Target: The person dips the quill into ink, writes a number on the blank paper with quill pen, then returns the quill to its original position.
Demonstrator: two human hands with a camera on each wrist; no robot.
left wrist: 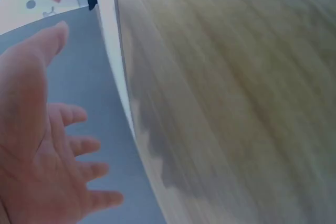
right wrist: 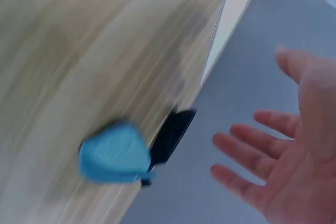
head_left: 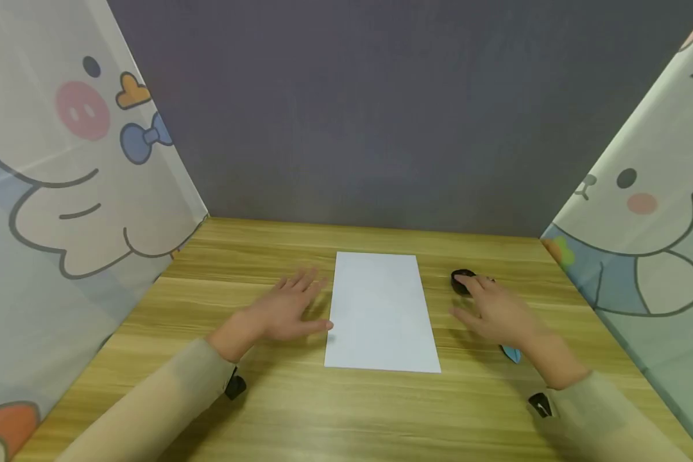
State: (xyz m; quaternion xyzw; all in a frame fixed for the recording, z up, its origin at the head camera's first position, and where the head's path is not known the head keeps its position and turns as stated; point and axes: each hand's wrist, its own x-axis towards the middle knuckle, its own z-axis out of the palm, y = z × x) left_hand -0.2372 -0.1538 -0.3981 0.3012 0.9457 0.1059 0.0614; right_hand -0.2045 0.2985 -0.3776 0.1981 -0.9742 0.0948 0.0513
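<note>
From the head view, I confirmed the sheet (head_left: pixel 380 314) flat on the counter (head_left: pixel 352 417) at frame centre. The left hand (head_left: pixel 285 311) was wide, thumb tip at the sheet's left edge; I could not tell whether they touched. The right hand (head_left: pixel 499 314), right of centre, was wide, partly covering the black object (head_left: pixel 461 290) and the blue object (head_left: pixel 512 353).
</note>
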